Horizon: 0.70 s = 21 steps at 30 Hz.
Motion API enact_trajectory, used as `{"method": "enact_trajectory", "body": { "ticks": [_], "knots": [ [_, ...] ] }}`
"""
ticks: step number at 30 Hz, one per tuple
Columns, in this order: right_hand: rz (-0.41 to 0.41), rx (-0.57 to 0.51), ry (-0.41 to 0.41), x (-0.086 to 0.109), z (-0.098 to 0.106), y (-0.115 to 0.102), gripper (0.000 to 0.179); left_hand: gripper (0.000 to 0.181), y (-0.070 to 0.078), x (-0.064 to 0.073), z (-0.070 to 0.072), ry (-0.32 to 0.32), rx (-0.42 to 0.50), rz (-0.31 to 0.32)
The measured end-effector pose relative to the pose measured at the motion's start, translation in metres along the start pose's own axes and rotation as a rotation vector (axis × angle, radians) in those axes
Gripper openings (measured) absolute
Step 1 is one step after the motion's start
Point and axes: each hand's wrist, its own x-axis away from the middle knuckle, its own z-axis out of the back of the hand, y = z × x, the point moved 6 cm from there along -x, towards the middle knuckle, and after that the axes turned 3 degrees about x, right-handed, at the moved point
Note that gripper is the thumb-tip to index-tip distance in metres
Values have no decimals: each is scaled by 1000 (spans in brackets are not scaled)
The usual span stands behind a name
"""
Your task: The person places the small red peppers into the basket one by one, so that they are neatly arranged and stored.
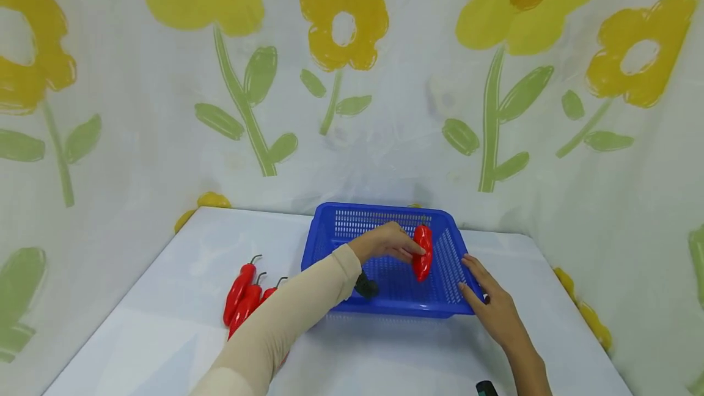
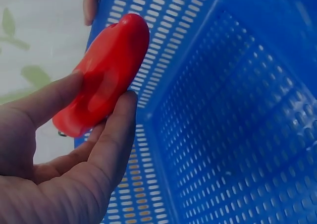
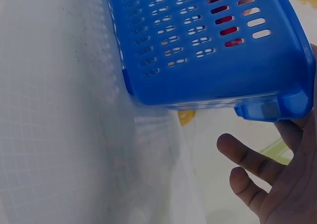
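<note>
My left hand [image 1: 393, 242] pinches a shiny red chili pepper [image 1: 423, 253] between thumb and fingers, above the inside of a blue perforated plastic basket [image 1: 385, 307]. In the left wrist view, the pepper [image 2: 111, 70] is tilted beside the basket's slotted wall. My right hand [image 1: 497, 307] holds the basket's right rim, thumb and a finger over the edge. The right wrist view shows two of its fingers [image 3: 250, 159] free below the rim. A dark green item [image 1: 366, 286] lies in the basket, partly behind the left sleeve; its kind is unclear.
Several red peppers [image 1: 242, 298] with stems lie on the white table [image 1: 159, 298] left of the basket, partly covered by the left forearm. A black object [image 1: 486, 388] shows at the bottom edge. A flower-printed cloth [image 1: 396, 139] hangs behind the table.
</note>
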Motion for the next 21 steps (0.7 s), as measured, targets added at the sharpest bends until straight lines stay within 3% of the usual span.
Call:
{"method": "enact_trajectory", "body": {
  "ticks": [8, 16, 21],
  "knots": [
    [-4, 0, -15, 5, -7, 3, 62, 37, -20, -10, -2, 23, 4, 55],
    [-12, 5, -9, 0, 6, 4, 62, 38, -16, -27, -22, -49, -44, 99],
    [11, -6, -12, -4, 4, 0, 61, 38, -18, -36, -21, -17, -54, 117]
  ]
}}
